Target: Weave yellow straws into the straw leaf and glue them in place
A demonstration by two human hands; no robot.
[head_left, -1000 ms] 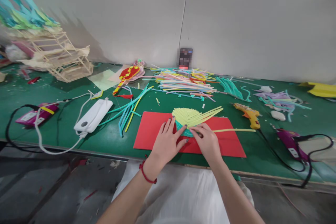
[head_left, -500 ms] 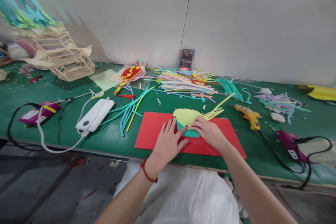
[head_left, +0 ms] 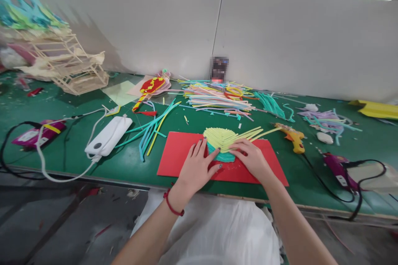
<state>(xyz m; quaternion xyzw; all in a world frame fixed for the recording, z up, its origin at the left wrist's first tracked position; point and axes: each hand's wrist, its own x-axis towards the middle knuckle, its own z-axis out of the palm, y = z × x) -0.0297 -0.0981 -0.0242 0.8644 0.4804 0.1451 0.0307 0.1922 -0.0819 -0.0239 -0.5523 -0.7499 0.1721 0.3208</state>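
A leaf-like shape made of pale yellow strips [head_left: 219, 136] in a V pattern, with a teal lower part [head_left: 226, 157], lies on a red board [head_left: 178, 153]. Spread flat over the board's left half is my left hand [head_left: 198, 166], open, its index fingertip resting on the shape near the middle. My right hand [head_left: 248, 155] is on the shape's right side, thumb and fingers drawn together around a pipe cleaner [head_left: 267, 132] that sticks out to the right. Several other loose yellow ends fan out beside it. The exact grip is partly hidden by the fingers.
Behind the board lies a heap of coloured pipe cleaners [head_left: 214, 99]. A yellow glue gun [head_left: 294, 137] is on the right, with a purple device [head_left: 338, 172] beyond it. To the left are a white power strip [head_left: 108, 136] and a red and yellow fan-shaped piece [head_left: 152, 86].
My right hand has shifted slightly rightward along the shape, and the long yellow end has swung down from upright-slanted to nearly level. My left hand stays put. The view has shifted a little.
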